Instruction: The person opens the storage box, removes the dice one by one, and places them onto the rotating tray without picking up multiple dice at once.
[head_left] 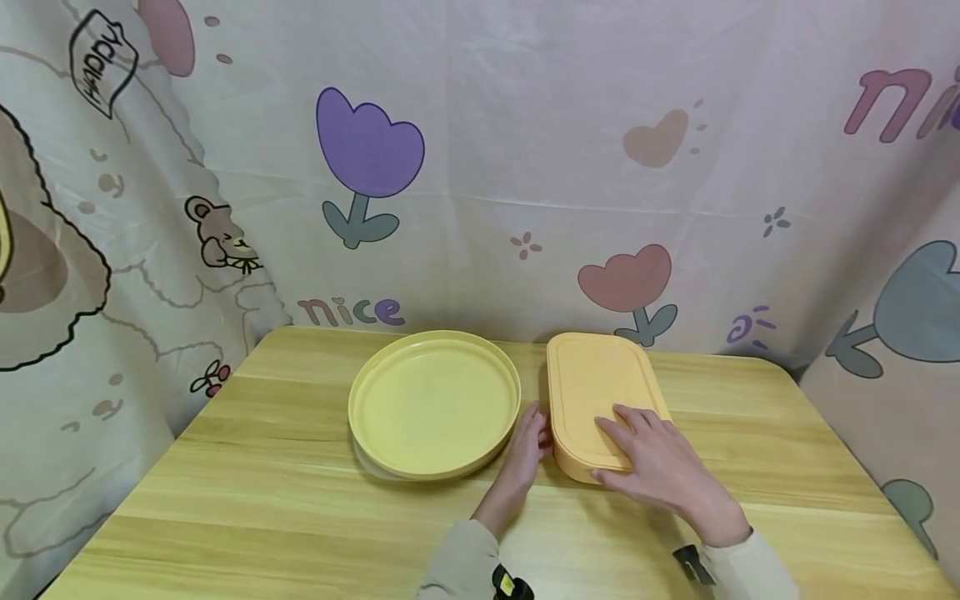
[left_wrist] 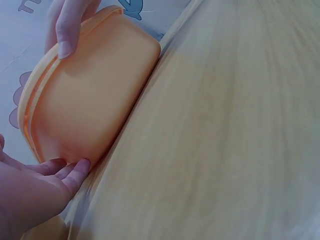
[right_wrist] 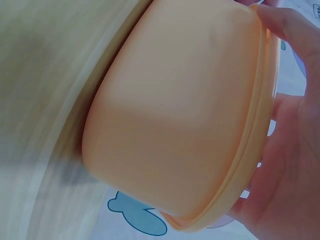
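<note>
An orange lidded box (head_left: pixel 566 458) lies on the wooden table right of the centre. Its lid (head_left: pixel 592 375) sits on the rim. Against the box's left side, low down, my left hand (head_left: pixel 525 454) touches with its fingertips; the left wrist view shows these fingers (left_wrist: pixel 77 172) on the wall near the table. My right hand (head_left: pixel 667 467) holds the lid's front edge. Its fingers spread over the lid's top, and its thumb (right_wrist: pixel 280 22) bears on the rim in the right wrist view. What is inside the box is hidden.
To the left of the box stands a round yellow tray (head_left: pixel 435 404), with a paler edge (head_left: pixel 375 467) showing beneath it. A printed curtain (head_left: pixel 480 167) hangs behind the table (head_left: pixel 247 500) and along both sides.
</note>
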